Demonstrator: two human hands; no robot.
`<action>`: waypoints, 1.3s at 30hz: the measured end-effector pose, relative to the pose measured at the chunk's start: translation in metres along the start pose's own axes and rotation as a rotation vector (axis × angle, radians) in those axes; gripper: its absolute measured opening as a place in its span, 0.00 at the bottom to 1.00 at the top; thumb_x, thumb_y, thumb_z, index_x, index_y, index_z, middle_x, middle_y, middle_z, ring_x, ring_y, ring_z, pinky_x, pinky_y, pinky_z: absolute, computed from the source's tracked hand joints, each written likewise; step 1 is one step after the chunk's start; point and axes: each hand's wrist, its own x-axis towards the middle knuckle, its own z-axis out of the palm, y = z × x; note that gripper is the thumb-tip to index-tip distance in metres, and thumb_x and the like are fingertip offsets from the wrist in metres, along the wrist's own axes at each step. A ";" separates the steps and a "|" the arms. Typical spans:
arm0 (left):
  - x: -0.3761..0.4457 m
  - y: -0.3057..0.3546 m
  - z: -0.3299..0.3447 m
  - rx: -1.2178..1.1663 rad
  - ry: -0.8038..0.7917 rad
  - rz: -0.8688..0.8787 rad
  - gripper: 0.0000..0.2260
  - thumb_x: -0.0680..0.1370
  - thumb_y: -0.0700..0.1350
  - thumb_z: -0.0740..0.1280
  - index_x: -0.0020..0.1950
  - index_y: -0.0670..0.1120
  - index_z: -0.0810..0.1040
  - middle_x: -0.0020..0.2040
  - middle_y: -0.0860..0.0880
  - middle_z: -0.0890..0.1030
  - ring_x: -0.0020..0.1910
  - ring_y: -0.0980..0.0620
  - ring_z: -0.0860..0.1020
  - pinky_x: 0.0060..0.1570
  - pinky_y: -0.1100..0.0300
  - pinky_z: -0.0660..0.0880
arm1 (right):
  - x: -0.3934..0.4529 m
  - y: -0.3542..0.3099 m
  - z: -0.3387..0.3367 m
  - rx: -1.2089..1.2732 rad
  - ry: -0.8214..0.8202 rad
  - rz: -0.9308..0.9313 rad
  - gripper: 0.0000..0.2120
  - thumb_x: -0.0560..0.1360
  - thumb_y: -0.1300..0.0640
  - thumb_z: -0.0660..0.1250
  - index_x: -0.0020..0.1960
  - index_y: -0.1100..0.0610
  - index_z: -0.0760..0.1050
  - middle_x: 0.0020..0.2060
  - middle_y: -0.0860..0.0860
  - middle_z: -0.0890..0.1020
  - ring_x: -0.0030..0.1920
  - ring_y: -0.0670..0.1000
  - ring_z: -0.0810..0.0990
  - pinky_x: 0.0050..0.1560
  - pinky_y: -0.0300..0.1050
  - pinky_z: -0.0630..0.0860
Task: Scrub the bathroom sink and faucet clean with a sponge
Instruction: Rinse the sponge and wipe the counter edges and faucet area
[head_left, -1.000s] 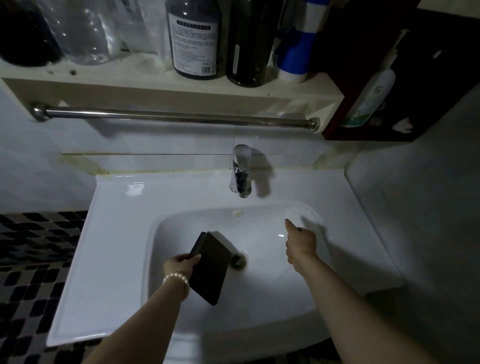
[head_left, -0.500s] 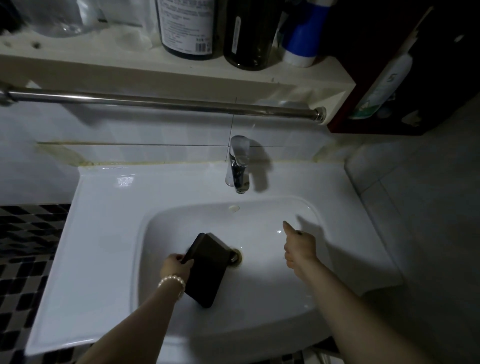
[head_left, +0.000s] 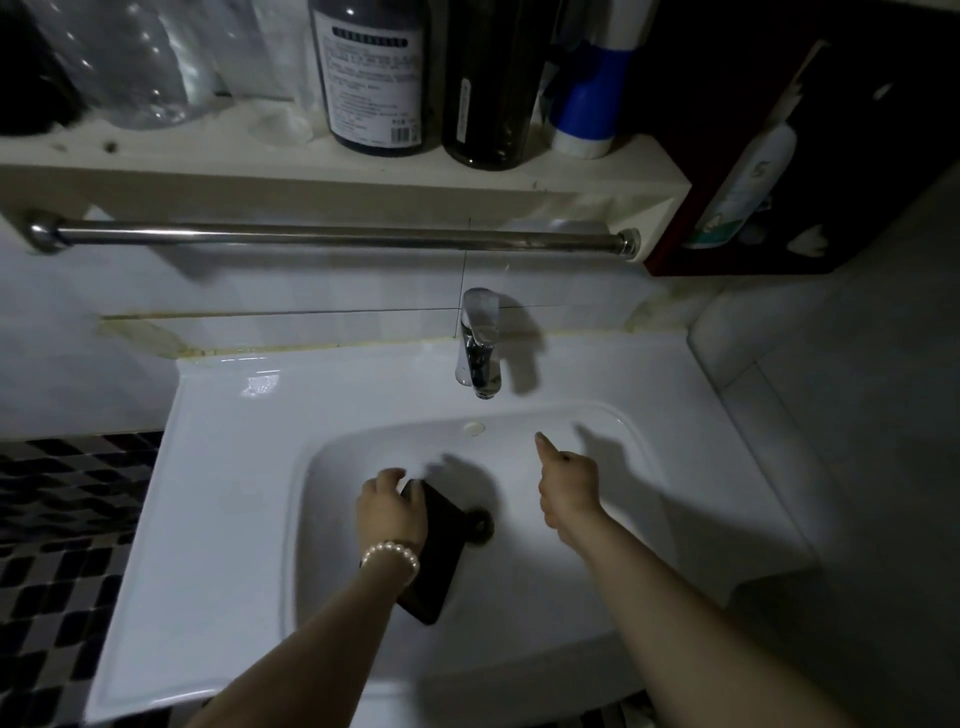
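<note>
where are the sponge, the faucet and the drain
sponge (head_left: 441, 566), head view, on the middle of its dark flat face
faucet (head_left: 479, 343), head view, on its chrome body
drain (head_left: 482, 525), head view, on its visible right rim

Both forearms are bare, with no sleeves in view. The left wrist, at seven o'clock from the drain, wears a bracelet (head_left: 390, 554) of small round white beads, like pearls.

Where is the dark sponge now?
In the head view, the sponge lies in the sink basin, under the left hand, just left of the drain.
</note>
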 end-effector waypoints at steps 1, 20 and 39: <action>-0.004 0.012 0.002 -0.087 -0.032 0.018 0.13 0.78 0.46 0.63 0.60 0.42 0.75 0.57 0.42 0.77 0.52 0.46 0.76 0.54 0.56 0.71 | -0.001 -0.002 0.000 -0.005 0.010 -0.008 0.26 0.74 0.44 0.66 0.29 0.52 0.54 0.25 0.51 0.58 0.24 0.49 0.55 0.26 0.34 0.55; -0.066 0.102 0.015 -0.822 -0.486 -0.238 0.17 0.80 0.54 0.56 0.52 0.44 0.77 0.51 0.44 0.80 0.50 0.46 0.78 0.49 0.52 0.75 | -0.048 0.005 -0.039 0.598 -0.351 0.114 0.10 0.77 0.69 0.61 0.51 0.59 0.78 0.39 0.56 0.81 0.34 0.50 0.79 0.30 0.38 0.77; -0.098 0.185 0.094 -0.919 -0.402 -0.402 0.24 0.81 0.57 0.50 0.48 0.42 0.78 0.48 0.42 0.82 0.47 0.45 0.80 0.41 0.55 0.77 | 0.017 -0.021 -0.088 -0.045 -0.147 -0.241 0.16 0.77 0.46 0.62 0.34 0.52 0.77 0.34 0.50 0.84 0.38 0.53 0.83 0.37 0.45 0.77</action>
